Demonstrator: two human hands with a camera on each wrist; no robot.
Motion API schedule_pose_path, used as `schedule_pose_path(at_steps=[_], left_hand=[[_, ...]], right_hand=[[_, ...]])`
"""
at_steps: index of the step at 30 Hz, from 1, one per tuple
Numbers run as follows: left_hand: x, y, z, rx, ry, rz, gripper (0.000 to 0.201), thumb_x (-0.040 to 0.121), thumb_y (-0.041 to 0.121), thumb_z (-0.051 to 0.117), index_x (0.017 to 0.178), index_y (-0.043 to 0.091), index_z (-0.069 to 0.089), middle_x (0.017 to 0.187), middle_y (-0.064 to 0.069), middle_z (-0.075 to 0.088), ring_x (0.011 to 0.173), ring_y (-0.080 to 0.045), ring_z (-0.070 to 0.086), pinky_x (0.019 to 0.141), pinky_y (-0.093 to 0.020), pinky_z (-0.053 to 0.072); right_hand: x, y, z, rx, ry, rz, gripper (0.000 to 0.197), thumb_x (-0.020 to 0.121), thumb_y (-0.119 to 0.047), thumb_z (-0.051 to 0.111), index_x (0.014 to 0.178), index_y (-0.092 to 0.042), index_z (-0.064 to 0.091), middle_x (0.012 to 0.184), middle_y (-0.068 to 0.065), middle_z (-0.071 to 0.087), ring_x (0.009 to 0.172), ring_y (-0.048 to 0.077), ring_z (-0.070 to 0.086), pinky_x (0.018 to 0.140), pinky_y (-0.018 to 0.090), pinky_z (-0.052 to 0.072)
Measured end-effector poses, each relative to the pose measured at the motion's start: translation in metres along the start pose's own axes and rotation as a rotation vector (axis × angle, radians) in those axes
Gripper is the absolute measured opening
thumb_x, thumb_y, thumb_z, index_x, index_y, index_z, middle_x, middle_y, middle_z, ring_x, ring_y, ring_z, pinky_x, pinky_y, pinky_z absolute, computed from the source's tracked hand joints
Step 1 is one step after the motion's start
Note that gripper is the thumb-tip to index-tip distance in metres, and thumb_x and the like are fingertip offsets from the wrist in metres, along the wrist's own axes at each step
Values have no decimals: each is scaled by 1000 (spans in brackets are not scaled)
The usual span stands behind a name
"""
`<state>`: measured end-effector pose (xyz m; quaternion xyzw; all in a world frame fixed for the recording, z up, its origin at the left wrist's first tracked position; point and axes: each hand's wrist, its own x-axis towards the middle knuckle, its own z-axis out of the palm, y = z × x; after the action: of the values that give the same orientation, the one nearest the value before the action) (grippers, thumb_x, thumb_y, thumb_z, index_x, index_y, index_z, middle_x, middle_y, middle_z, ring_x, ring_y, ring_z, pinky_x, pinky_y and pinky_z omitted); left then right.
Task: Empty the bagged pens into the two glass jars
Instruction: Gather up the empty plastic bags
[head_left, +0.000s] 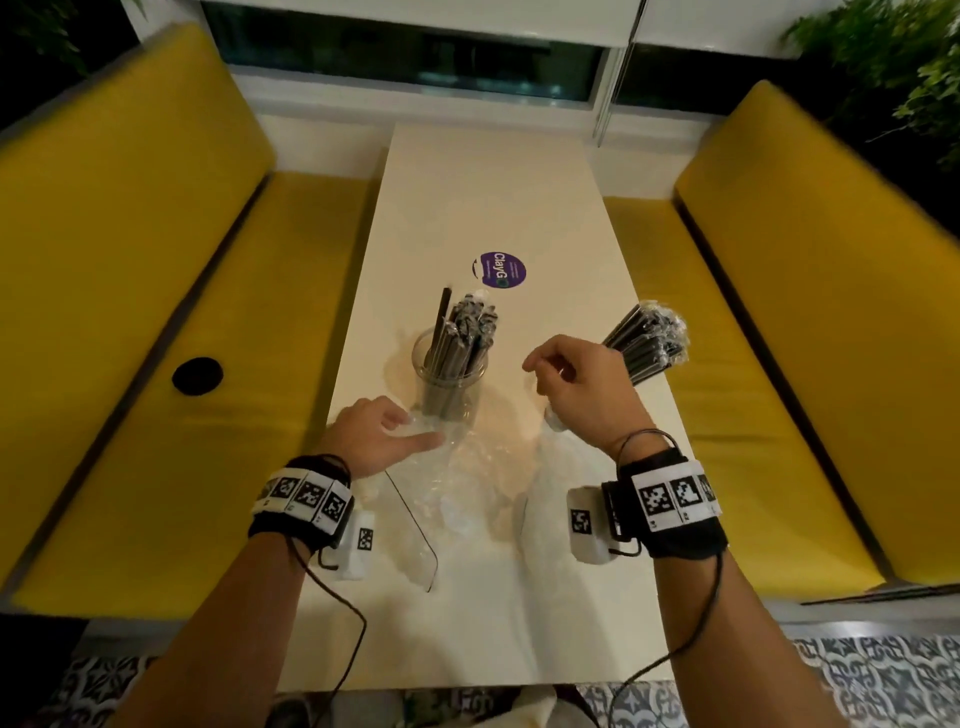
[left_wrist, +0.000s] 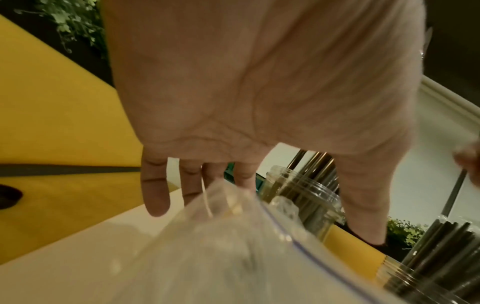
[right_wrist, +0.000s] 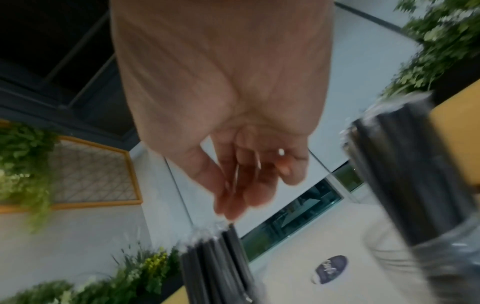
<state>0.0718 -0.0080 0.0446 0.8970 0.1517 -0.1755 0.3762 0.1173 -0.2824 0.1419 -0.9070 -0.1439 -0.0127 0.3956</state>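
A glass jar (head_left: 449, 395) stands mid-table, filled with dark wrapped pens (head_left: 462, 332). A second jar (head_left: 551, 422) is mostly hidden behind my right hand; its pens (head_left: 647, 338) lean out to the right. An emptied clear plastic bag (head_left: 467, 483) lies flat in front of the jars. My left hand (head_left: 415, 426) rests on the bag's far left corner with straight fingers (left_wrist: 155, 195), holding nothing. My right hand (head_left: 550, 371) hovers above the second jar, fingers loosely curled around nothing. In the blurred right wrist view both pen bundles (right_wrist: 405, 185) show beneath that hand (right_wrist: 241, 197).
The narrow white table (head_left: 483, 197) carries a purple round sticker (head_left: 503, 269) beyond the first jar. Yellow cushioned benches (head_left: 156, 312) flank it on both sides, the left one with a dark round hole (head_left: 197, 375). Wrist cables hang off the near edge.
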Motion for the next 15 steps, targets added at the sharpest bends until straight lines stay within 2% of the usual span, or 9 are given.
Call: schedule_pose_path(at_steps=[2,4,5,7,9,11,13,15], left_hand=[[-10,-8,14,-29,-49,-11,113,40,97,75,129,28,61,126,3,59,117,-21,60,105,-44,51],[-17,-16,32,-69,-67,-21,97,61,73,89,140,27,56,132,1,57,123,-20,57,103,-37,47],[-19,-20,42,-84,-55,-15,93,67,64,92,143,26,55,135,1,57,125,-19,56,102,-34,45],[-24,-22,64,-113,2,-17,85,71,51,94,143,24,56,134,1,60,125,-19,58,102,-32,45],[-30,-18,84,-123,72,-33,71,76,40,94,136,22,61,128,1,63,118,-18,59,99,-30,45],[-35,-13,104,-175,133,-70,58,81,32,91,131,20,65,125,-2,65,112,-17,59,95,-29,44],[-40,-4,117,-260,166,-106,50,85,27,88,129,15,66,129,-6,68,111,-20,62,93,-29,45],[-45,10,126,-415,168,-126,54,84,32,88,129,11,67,135,-10,68,118,-25,65,95,-31,48]], right_hand=[[-18,27,5,-230,-187,68,15,93,-22,67,105,-27,74,96,-4,70,92,19,66,89,35,55],[-35,55,17,-525,-416,184,34,89,-38,73,123,-37,67,133,2,59,126,29,54,108,50,47],[-42,67,24,-628,-494,246,45,88,-42,75,131,-42,61,144,4,49,134,33,45,112,53,43],[-56,91,41,-668,-551,326,62,86,-39,78,141,-44,52,148,5,38,138,37,35,110,54,43],[-67,112,55,-589,-546,342,66,84,-31,81,143,-38,52,146,6,37,135,38,35,108,49,47],[-75,124,61,-470,-502,335,54,84,-23,82,133,-26,61,141,8,42,129,37,43,107,42,47],[-77,129,58,-308,-374,348,38,82,-18,84,118,-17,70,131,10,51,123,36,54,104,34,46],[-76,129,51,-136,-185,381,30,81,-20,86,107,-16,72,123,9,56,114,32,60,99,29,46]])
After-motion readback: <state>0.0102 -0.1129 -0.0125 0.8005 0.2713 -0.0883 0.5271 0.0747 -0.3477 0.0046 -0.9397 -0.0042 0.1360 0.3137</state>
